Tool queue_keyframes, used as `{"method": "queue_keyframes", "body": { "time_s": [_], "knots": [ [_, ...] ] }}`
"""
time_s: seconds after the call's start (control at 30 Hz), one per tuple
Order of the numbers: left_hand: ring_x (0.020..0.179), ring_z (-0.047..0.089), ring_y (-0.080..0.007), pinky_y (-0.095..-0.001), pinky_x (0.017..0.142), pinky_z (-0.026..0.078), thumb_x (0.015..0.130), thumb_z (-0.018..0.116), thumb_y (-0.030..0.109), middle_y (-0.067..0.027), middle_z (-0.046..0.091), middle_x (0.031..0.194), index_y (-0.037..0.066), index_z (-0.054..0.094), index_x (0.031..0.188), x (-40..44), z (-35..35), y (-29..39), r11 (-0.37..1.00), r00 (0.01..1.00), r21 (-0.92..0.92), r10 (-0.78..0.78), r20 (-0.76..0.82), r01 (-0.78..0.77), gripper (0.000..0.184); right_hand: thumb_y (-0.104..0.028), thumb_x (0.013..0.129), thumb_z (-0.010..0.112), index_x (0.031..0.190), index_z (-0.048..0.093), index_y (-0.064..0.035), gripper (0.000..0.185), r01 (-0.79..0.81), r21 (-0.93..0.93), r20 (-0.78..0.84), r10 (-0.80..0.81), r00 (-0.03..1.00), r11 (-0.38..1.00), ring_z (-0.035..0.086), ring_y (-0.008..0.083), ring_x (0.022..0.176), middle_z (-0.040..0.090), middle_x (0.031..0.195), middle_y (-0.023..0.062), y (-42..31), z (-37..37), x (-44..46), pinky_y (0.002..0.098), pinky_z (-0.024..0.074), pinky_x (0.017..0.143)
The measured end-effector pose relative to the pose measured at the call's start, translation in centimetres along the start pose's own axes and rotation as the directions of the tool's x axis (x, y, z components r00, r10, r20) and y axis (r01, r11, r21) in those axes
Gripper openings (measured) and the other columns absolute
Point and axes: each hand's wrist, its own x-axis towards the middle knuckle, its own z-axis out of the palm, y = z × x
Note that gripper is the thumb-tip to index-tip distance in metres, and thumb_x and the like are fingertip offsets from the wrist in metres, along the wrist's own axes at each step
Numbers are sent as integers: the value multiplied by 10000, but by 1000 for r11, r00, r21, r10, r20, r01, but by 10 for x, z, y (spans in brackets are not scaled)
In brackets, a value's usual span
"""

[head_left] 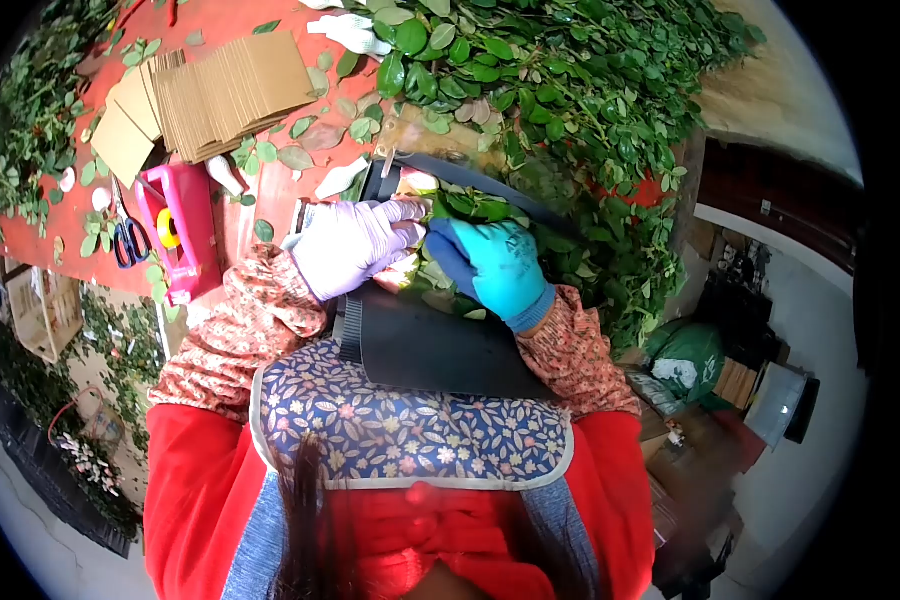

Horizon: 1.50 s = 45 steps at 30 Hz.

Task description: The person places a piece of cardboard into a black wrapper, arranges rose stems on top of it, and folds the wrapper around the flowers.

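Note:
My left hand (355,245), in a pale lilac glove, lies over pale pink and cream blooms (398,272) with its fingers bent against them. Right beside it, my right hand (490,262), in a blue glove, has its fingers curled at the green leaves (485,208) behind the blooms. What its fingertips hold is hidden. Both hands work inside a black sheet-like holder (430,345), whose near flap lies toward my apron and whose far strip curves behind the leaves.
Brown cardboard pieces (235,95) are fanned on the red table (255,190). A pink tape dispenser (192,230) and dark-handled scissors (130,240) lie at the left. Leafy stems (590,80) are heaped at the back right. White net sleeves (350,33) lie at the back.

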Motion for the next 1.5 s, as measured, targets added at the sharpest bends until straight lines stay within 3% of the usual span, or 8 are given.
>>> {"method": "queue_keyframes", "body": {
  "time_s": [0.23,0.43,0.63,0.87,1.1,1.37,1.43,1.5],
  "knots": [
    [882,663,-261,-382,730,527,850,673,287,-29,620,1273,129,647,1127,6,7,7,988,986,108,-123,116,110,320,-218,871,664,1104,659,-92,265,-72,-440,40,99,994,895,559,240,443,574,543,57,22,16,-8,396,433,441],
    [908,636,-310,-396,744,517,777,746,243,-84,631,1159,137,589,1257,10,5,4,989,986,75,-136,98,129,516,-290,883,633,1011,680,-110,227,-152,-434,34,185,982,888,548,231,423,551,508,47,24,20,-6,395,412,408],
    [1061,622,-327,-400,854,531,769,749,177,-139,507,1400,99,562,1287,17,7,7,992,990,-34,-118,83,121,556,-289,900,611,1021,666,-112,222,-246,-342,-9,258,966,907,567,265,450,581,545,66,17,17,-7,412,420,419],
    [1046,653,-313,-374,853,548,717,790,136,-144,573,1335,110,644,1198,18,12,-8,992,997,-97,-80,17,81,503,-167,894,597,1274,618,-217,383,-99,121,31,96,995,988,626,286,684,639,757,87,33,-23,-48,423,489,609],
    [1080,631,-338,-373,868,542,733,782,140,-152,545,1361,99,639,1193,17,13,-16,985,992,-122,-114,52,119,483,-34,730,653,1442,453,-221,763,-233,-29,405,224,886,972,582,318,839,578,1049,122,-4,-88,-116,420,497,764],
    [1147,597,-349,-366,940,511,689,787,-12,-204,538,1350,-13,602,1179,16,17,-19,990,990,-86,-102,100,111,524,-144,803,739,1073,686,-36,295,-136,411,30,136,990,901,675,325,861,686,994,140,16,-62,-129,386,532,750],
    [1144,585,-374,-410,934,507,734,787,152,-180,548,1351,57,631,1187,7,33,-37,974,988,-169,-142,53,149,488,-146,799,754,1076,690,-32,306,-534,634,436,311,844,560,678,293,868,689,987,150,22,-68,-114,367,531,759],
    [1153,578,-391,-416,940,503,728,795,148,-187,548,1349,40,630,1172,9,36,-42,937,984,-301,-161,80,178,485,-134,794,748,1089,685,-21,322,-318,806,205,268,941,499,677,253,847,689,971,154,24,-62,-111,350,531,761]
  ]
}}
